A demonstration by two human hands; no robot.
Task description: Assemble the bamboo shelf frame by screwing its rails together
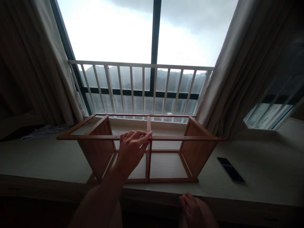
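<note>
A brown wooden shelf frame [185, 138] stands on the pale window ledge, with two side panels and a thin upright in the middle. My left hand [133, 145] reaches over its near top rail. Its thumb and index fingertip come together where that rail meets the middle upright, touching the wood; whatever small thing may be between them is hidden. Low in the view, my right hand [190, 207] rests by my knee below the ledge's edge. Its fingers are curled closed in the dark, and I cannot see what is inside them.
A black phone [230, 170] lies on the ledge [263, 177] right of the frame. Crumpled white material [44, 130] lies at the left. Behind are a white railing [142, 66] and a window, between a left curtain [47, 63] and a right curtain [239, 69].
</note>
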